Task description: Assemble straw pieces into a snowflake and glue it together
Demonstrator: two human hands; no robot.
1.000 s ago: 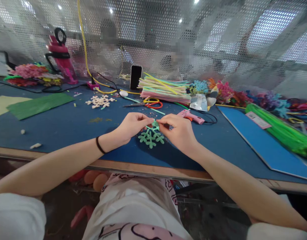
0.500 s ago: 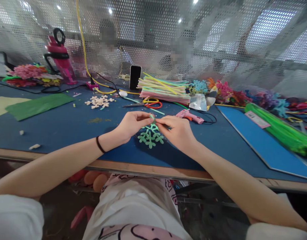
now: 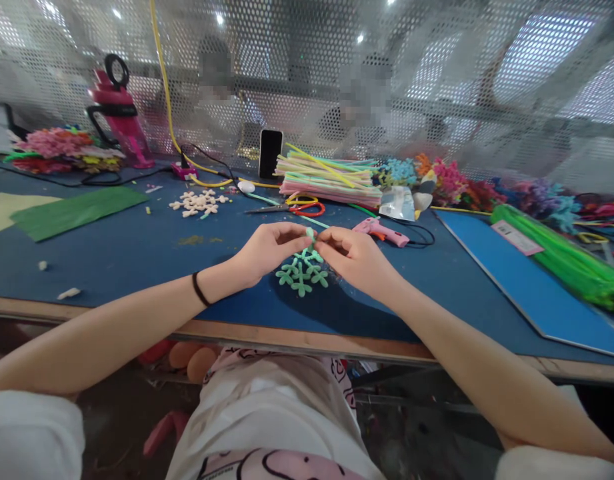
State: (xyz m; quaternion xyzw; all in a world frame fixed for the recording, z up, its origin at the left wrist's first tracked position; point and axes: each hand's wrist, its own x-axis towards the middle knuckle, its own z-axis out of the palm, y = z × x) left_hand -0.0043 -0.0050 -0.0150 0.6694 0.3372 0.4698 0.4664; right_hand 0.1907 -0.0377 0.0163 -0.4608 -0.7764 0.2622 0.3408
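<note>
A green snowflake of bent pipe cleaners (image 3: 301,275) is at the middle of the table, near its front edge. My left hand (image 3: 277,250) pinches the looped far tip of one of its arms between thumb and fingers. From the other side my right hand (image 3: 349,257) has its thumb and forefinger closed on the same arm, just beside the left fingertips. The lower loops of the snowflake show between my hands, while the fingers partly cover its upper part. Beyond the hands lie scissors (image 3: 307,208) with red and yellow handles, and right of them a pink glue gun (image 3: 381,231).
A cream snowflake (image 3: 199,203) lies left of the scissors. Behind are a pile of pastel pipe cleaners (image 3: 331,179) and a propped phone (image 3: 271,153). A blue board (image 3: 517,280) with a green bundle (image 3: 561,260) fills the right. Green sheets (image 3: 81,212) lie left, before a pink bottle (image 3: 117,120).
My fingertips have shifted slightly to the right with the tip of the snowflake's arm. The right hand's fingers have curled in further around it. The lower loops have hardly moved.
</note>
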